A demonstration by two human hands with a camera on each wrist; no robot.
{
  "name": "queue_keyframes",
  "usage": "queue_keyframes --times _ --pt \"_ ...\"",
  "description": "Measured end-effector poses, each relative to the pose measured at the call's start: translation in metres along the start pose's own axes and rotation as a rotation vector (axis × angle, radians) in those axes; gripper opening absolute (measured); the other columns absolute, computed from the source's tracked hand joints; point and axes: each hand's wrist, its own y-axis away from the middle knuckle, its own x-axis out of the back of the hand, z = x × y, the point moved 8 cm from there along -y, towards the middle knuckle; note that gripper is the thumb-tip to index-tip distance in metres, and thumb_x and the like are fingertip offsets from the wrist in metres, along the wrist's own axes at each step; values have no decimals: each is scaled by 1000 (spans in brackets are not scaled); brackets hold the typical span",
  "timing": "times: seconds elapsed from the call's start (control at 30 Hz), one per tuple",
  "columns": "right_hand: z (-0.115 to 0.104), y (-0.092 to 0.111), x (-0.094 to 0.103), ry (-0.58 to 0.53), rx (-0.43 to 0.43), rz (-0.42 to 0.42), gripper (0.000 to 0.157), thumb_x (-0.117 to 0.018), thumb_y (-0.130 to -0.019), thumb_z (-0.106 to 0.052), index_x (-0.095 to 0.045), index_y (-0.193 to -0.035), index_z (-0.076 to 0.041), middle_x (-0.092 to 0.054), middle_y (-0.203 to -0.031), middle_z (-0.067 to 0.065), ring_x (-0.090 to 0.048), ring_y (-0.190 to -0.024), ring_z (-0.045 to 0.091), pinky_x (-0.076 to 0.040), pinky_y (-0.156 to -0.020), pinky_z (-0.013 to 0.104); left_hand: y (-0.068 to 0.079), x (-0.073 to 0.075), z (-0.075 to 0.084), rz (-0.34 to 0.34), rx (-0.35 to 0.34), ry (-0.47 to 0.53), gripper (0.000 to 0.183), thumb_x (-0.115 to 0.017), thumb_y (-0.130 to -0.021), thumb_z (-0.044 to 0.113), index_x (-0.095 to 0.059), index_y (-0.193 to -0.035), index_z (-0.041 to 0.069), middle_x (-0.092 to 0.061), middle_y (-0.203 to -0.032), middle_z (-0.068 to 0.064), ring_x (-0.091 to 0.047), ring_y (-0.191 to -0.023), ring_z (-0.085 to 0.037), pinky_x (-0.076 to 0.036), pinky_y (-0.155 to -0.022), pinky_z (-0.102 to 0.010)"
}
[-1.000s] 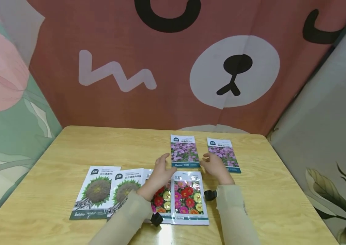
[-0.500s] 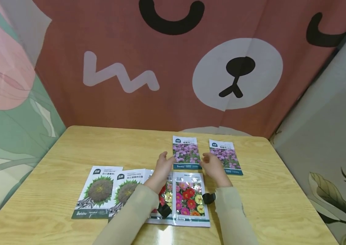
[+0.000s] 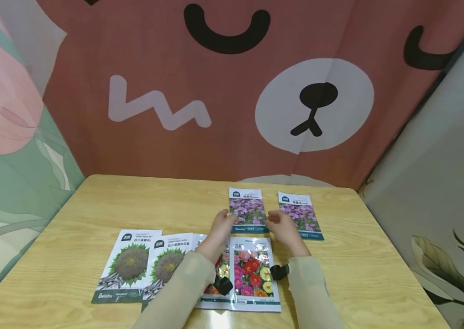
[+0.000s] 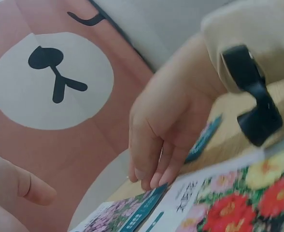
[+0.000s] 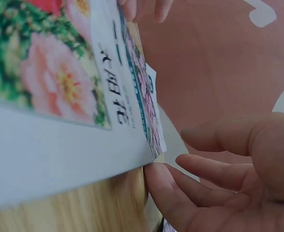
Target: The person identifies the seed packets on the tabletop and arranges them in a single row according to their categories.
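Note:
A seed packet with purple flowers (image 3: 247, 211) lies between my two hands. My left hand (image 3: 218, 232) is at its left edge, thumb over or touching that edge, above a partly covered packet of mixed flowers (image 3: 212, 291). On the other side, my right hand (image 3: 284, 229) has loosely bent fingers by the lower right corner. The right wrist view shows a fingertip (image 5: 160, 176) at a packet corner; whether it presses there I cannot tell. A second purple-flower packet (image 3: 301, 215) lies just beyond the right hand. Nearer me is another mixed-flower packet (image 3: 254, 278).
Two sunflower seed packets lie at the left, the outer one (image 3: 129, 265) overlapped by the inner one (image 3: 168, 265), which my left sleeve (image 3: 182, 288) partly covers. They rest on a wooden table (image 3: 63, 256). A printed bear curtain (image 3: 224, 151) hangs behind the far edge.
My left hand has shifted slightly right, its thumb and fingers drawing in to the left edge of the middle purple-flower packet. The right hand has stayed near the right edge. The packets look unmoved.

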Motion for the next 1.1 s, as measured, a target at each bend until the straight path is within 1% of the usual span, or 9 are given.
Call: queue_keyframes --times 0.2,0.27,0.33,0.47,0.6,0.73,0.83,0.97,1.1 --pt "5 -2 1 -64 -18 4 40 -56 -91 -5 -49 -128 7 -58 -119 23 -56 -107 35 -50 -87 40 1 1 0 7 -3 39 67 -52 -83 10 -25 -143 -6 -25 -146 -30 -32 -129 -43 -23 -110 -51" --pt "7 -4 1 -78 -25 12 39 -57 -91 -5 -51 -127 7 -59 -118 22 -57 -106 33 -51 -85 39 1 2 1 11 -15 63 66 -51 -84 8 -25 -142 -8 -25 -145 -31 -34 -128 -43 -28 -108 -50" --pt "8 -6 1 -79 -24 21 37 -58 -90 -4 -52 -126 6 -60 -117 22 -58 -106 33 -52 -84 38 0 4 1 15 -25 95 65 -50 -84 6 -24 -142 -9 -31 -141 -31 -44 -118 -38 -36 -103 -46" --pt "10 -6 3 -94 -29 39 37 -59 -89 -1 -54 -124 7 -61 -116 22 -58 -105 33 -53 -81 36 -1 6 2 9 -47 150 64 -48 -84 2 -23 -142 -10 -41 -133 -30 -48 -110 -32 -43 -93 -41" --pt "12 -6 6 -132 -32 42 39 -60 -87 2 -53 -125 7 -61 -116 23 -60 -103 33 -54 -78 32 0 6 3 -14 -66 146 56 -47 -89 3 -28 -140 -10 -44 -132 -29 -48 -113 -35 -46 -89 -39" --pt "14 -5 11 -136 -35 42 41 -62 -86 0 -54 -126 5 -62 -114 21 -62 -98 28 -54 -72 28 1 5 5 -28 -91 114 50 -48 -88 0 -36 -136 -9 -46 -132 -26 -52 -101 -26 -48 -77 -31" --pt "13 -4 13 -149 -47 30 43 -63 -86 -2 -54 -127 2 -63 -113 18 -63 -93 24 -53 -68 28 2 5 7 -33 -103 88 50 -49 -85 -3 -41 -135 -7 -47 -132 -23 -54 -98 -22 -48 -72 -27" --pt "9 -2 14 -208 -58 -9 45 -64 -86 -1 -52 -129 1 -62 -110 18 -63 -89 22 -54 -72 32 2 8 9 -41 -119 71 45 -52 -87 -2 -46 -131 -5 -53 -127 -21 -57 -94 -20 -48 -67 -24" --pt "5 1 13 -245 -55 -54 42 -61 -88 -1 -52 -129 1 -61 -105 17 -63 -86 23 -55 -76 36 4 9 14 -60 -141 41 38 -51 -89 -3 -48 -127 -9 -56 -120 -23 -57 -83 -17 -49 -62 -25"
